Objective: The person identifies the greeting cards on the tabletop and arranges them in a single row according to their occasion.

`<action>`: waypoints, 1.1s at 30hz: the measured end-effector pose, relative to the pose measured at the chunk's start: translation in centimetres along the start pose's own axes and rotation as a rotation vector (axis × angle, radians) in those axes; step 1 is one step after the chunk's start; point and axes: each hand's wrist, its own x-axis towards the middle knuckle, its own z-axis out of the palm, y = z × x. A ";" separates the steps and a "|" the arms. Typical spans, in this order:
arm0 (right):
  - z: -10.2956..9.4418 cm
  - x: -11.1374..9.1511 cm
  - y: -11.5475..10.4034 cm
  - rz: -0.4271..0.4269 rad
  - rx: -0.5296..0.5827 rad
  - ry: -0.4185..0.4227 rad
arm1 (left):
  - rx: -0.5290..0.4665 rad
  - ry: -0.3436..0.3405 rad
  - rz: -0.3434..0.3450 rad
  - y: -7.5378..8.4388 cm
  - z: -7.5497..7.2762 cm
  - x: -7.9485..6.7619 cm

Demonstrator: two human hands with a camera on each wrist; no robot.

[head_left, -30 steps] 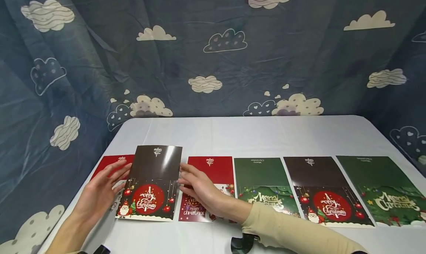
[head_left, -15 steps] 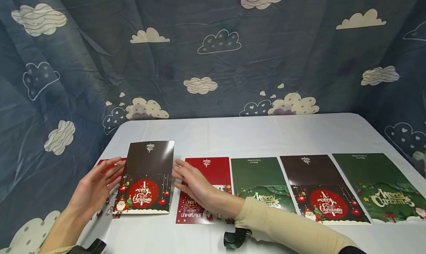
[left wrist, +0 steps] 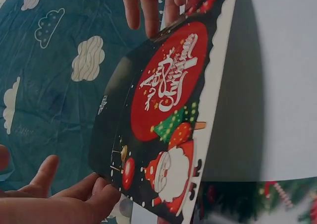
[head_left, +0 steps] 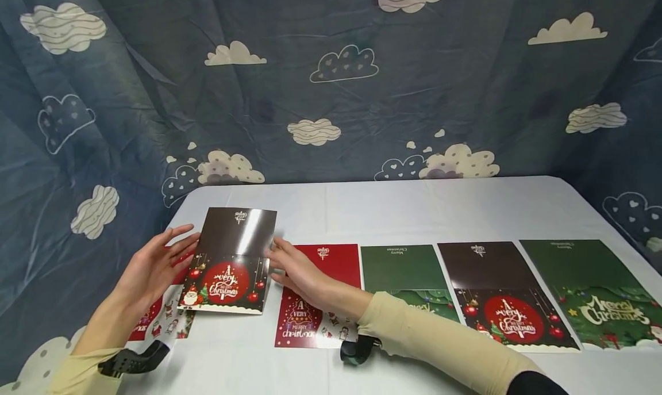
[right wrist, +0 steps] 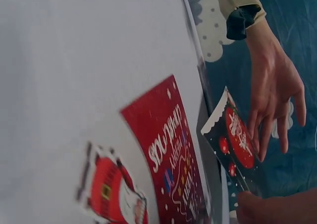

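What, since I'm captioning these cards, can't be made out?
Head: part of the leftmost red-and-white rectangular card, behind the raised glossy dark-brown rectangular card.
Head: part of the left dark-green rectangular card, behind the beige fabric sleeve.
Head: upper white print on the raised card, too small.
Right wrist: the bare right hand, cut off by edges.

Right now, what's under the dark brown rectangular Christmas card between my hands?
Beneath the dark brown card, a red-and-white printed card peeks out at the left and bottom in the head view. Whatever else lies there is covered.
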 end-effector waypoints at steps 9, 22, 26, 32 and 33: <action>0.1 2.5 -0.1 -0.034 -0.019 0.027 | 0.014 0.088 -0.089 0.2 -1.0 1.7; -0.9 5.4 -0.7 -0.121 -0.156 0.034 | 0.053 0.198 -0.094 1.2 -1.2 4.6; -1.1 6.0 -1.6 -0.164 -0.177 0.004 | 0.080 0.217 -0.083 1.7 -1.3 5.7; -1.5 7.4 -0.9 -0.184 -0.204 -0.017 | 0.140 0.271 -0.108 1.5 -2.1 6.3; -1.6 7.6 -0.7 -0.185 -0.206 -0.018 | 0.147 0.280 -0.112 1.5 -2.2 6.4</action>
